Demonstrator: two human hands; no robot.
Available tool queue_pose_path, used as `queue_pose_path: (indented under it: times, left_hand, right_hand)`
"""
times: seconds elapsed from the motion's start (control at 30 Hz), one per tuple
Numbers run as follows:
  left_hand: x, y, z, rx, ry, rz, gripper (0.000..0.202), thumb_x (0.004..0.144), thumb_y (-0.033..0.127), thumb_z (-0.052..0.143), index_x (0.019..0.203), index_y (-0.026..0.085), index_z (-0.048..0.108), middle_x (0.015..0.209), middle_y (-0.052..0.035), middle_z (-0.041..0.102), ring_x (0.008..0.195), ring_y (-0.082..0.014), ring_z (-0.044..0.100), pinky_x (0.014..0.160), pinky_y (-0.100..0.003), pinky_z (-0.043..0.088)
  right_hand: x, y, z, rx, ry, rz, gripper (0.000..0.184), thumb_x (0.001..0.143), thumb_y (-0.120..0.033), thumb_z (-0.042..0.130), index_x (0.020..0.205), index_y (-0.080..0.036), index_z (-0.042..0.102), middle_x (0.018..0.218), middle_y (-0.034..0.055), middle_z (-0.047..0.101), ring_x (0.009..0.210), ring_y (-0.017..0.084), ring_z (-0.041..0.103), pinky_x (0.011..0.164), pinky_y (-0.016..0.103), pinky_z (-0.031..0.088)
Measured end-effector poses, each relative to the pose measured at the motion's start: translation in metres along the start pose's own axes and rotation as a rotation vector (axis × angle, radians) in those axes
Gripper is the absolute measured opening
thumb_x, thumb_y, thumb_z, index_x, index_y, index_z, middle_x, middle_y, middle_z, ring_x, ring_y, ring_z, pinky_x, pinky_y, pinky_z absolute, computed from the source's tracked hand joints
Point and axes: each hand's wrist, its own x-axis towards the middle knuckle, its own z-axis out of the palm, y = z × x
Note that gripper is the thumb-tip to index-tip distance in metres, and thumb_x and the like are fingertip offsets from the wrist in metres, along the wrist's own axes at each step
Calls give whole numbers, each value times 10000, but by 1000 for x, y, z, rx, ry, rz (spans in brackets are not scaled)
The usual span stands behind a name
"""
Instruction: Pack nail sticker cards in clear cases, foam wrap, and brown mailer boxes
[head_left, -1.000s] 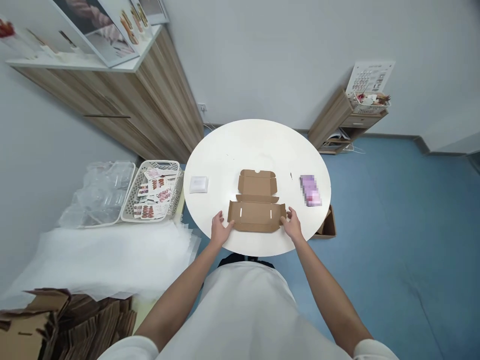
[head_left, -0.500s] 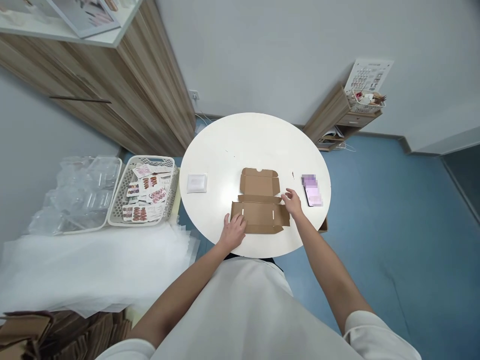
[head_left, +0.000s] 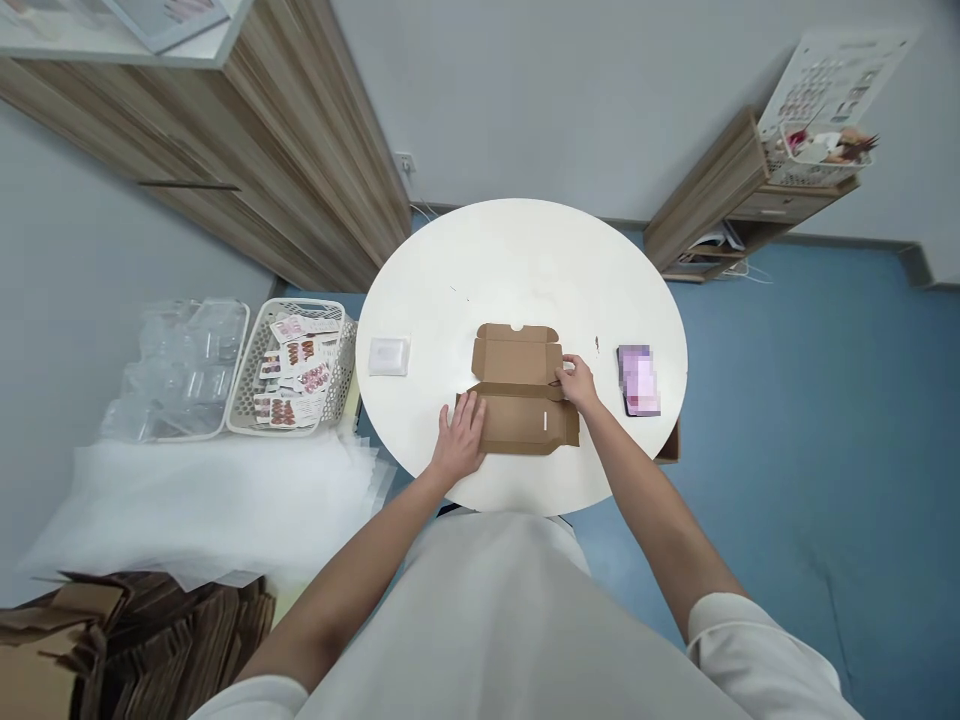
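An unfolded brown cardboard box [head_left: 514, 422] lies on the round white table [head_left: 517, 260] in front of me, its lid panel pointing away. Flat on the box's left end rests my left hand [head_left: 459, 440], fingers stretched out and covering the left slot. My right hand [head_left: 577, 384] pinches the right end of the fold between lid and base, where a narrow side flap is raised. One white slot shows on the base's right side.
Left on the table is a small clear packet [head_left: 388, 356]; right, a purple phone-like object [head_left: 639, 382], partly pixelated. Beyond the table's left edge stand a white basket of printed cards [head_left: 296, 370], clear plastic containers [head_left: 176, 365], white sheets [head_left: 202, 500] and stacked cardboard [head_left: 172, 650].
My left hand has slid forward and flattened over the box's left end. My right hand has come in to the fold and taken hold there; the side flap has risen. The view has shifted slightly.
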Motion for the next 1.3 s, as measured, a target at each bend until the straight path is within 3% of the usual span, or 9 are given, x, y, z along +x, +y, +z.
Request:
queue_pose_path:
  times: [0.27,0.37,0.5,0.57,0.67,0.83,1.0,1.17,1.3]
  left_hand:
    - [30,14,-5,134,-186,-51,1078,523,314,692,1374,127,56,1433,-158,88,1300,-347,-61,1005,-539,-36]
    - [29,15,-2,135,-202,-59,1071,520,296,693,1373,141,64,1427,-149,129,1303,-346,-30,1006,-536,-41]
    - [19,15,1,118,-142,-50,998,553,257,663,1368,139,100,1415,-157,172,1307,-335,10,1006,-531,-57]
    - [14,15,1,107,-130,-59,966,563,249,652,1364,142,124,1411,-160,186,1306,-340,20,1010,-530,-37]
    - [8,16,1,98,-116,-59,942,565,253,650,1359,147,153,1403,-162,207,1304,-345,34,1011,-531,-15]
    - [-10,12,3,67,-51,-60,977,524,320,698,1346,155,197,1408,-172,179,1304,-350,-3,1011,-535,-8]
    - [-52,-19,21,-146,115,-455,1101,519,497,675,1357,125,64,1410,-220,86,1289,-381,68,964,-571,165]
    - [-65,-45,42,-506,138,-416,809,665,321,583,1330,107,173,1245,-172,410,1107,-251,444,893,-366,379]
    - [-53,-46,40,-609,212,-489,552,707,202,502,1233,100,369,1039,-123,542,840,-180,556,786,-318,430]
  right_hand:
    - [-14,4,-2,-94,-98,-21,386,731,-314,477,1102,-209,486,702,-4,648,645,157,604,619,297,469]
    - [-25,6,-2,-167,-110,-70,449,760,-361,437,1183,-212,426,824,25,652,747,172,603,711,333,458]
    - [-53,3,-3,-497,6,-414,722,720,-456,501,1328,-179,227,1301,119,406,1197,280,353,976,439,250]
    - [-71,4,0,-698,-96,-606,839,677,-509,540,1352,-173,171,1400,113,243,1289,307,164,1028,460,97]
    - [-94,13,13,-918,-267,-746,1005,596,-561,591,1369,-160,89,1426,119,163,1311,315,49,1031,479,-13]
    - [-114,32,37,-1050,-185,-699,996,610,-410,626,1371,-159,34,1430,124,141,1314,292,50,1021,505,-29]
    - [-124,38,50,-1056,-128,-633,935,637,-385,597,1368,-163,59,1432,118,136,1315,291,31,1009,527,8]
    - [-133,41,58,-1051,-101,-608,918,644,-399,582,1367,-170,65,1431,126,138,1317,283,24,1002,529,32]
    - [-141,41,63,-1060,-88,-566,918,639,-376,588,1365,-180,63,1433,119,130,1315,275,53,999,526,36]
